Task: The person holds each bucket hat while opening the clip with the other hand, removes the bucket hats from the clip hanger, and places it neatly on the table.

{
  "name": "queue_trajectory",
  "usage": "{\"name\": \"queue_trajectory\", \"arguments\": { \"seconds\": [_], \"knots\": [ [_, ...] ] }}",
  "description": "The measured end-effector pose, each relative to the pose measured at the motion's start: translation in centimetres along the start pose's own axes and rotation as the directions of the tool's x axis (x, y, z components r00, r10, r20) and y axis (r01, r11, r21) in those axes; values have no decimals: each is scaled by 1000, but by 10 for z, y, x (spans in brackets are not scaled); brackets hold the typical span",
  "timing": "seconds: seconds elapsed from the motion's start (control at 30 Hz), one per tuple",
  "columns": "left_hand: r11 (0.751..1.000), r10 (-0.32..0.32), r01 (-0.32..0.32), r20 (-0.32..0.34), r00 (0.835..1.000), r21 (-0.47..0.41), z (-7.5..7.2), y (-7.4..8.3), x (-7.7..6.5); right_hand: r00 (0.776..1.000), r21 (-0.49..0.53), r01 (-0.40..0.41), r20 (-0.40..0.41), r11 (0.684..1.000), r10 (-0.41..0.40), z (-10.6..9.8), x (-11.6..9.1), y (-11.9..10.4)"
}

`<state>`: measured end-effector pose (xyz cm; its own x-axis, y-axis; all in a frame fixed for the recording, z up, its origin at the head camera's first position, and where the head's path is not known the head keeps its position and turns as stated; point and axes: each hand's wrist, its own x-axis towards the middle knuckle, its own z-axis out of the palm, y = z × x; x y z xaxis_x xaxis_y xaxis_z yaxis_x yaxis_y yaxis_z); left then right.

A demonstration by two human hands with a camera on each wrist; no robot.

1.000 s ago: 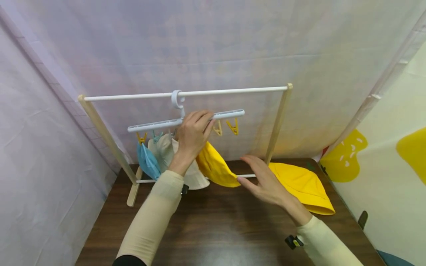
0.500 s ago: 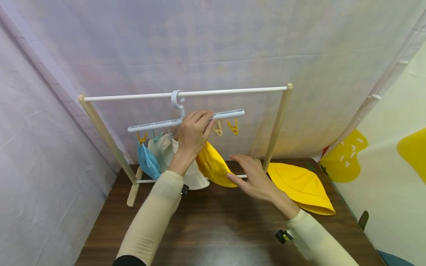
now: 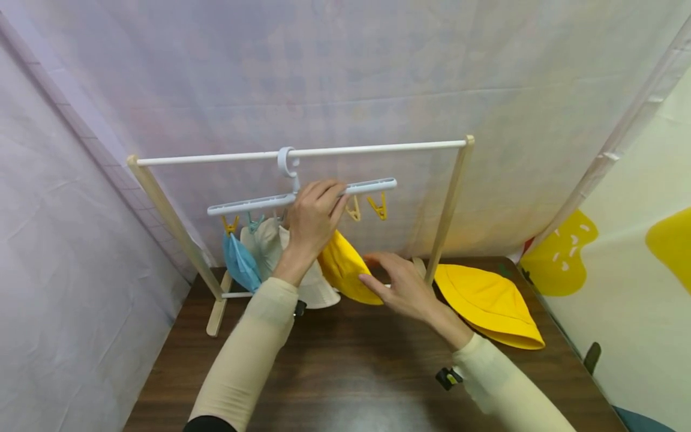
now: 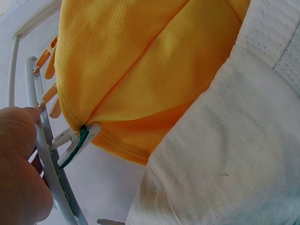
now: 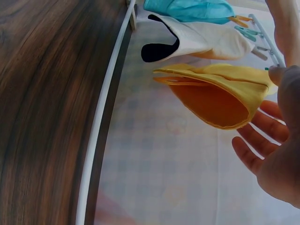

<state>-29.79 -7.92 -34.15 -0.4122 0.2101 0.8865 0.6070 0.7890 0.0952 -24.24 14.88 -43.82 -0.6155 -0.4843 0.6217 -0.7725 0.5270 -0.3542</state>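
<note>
A pale blue clip hanger hangs from the rack's white top rail. My left hand grips its bar near the middle, thumb and fingers round it in the left wrist view. Below, a yellow bucket hat hangs by a whitish clip with a green strip beside it. My right hand is at the hat's lower right edge, fingers extended and spread; whether it touches the cloth I cannot tell. Left of it hang a cream hat and a light blue cloth item, partly behind my left arm.
Two yellowish clips dangle at the hanger's right end, holding nothing. A second yellow hat lies on the dark wooden table, right of the rack's wooden post. A pale curtain stands behind the rack.
My right hand has moved left, away from the yellow hat on the table and closer to the hanging one. My left hand stays on the hanger.
</note>
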Motion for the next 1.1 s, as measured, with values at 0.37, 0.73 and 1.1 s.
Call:
{"name": "queue_trajectory", "arguments": {
  "seconds": [0.37, 0.73, 1.1],
  "knots": [
    [1000, -1, 1, 5, 1000, -2, -1, 1, 0, 999, 60, 13, -36, 998, -10, 3, 4, -1],
    [1000, 9, -9, -17, 1000, 1, 1, -2, 1, 998, 60, 29, -50, 998, -26, 5, 7, -1],
    [1000, 27, -27, -23, 999, 2, 1, -1, 2, 999, 73, 25, -45, 997, -21, 5, 8, 2]
  ]
}}
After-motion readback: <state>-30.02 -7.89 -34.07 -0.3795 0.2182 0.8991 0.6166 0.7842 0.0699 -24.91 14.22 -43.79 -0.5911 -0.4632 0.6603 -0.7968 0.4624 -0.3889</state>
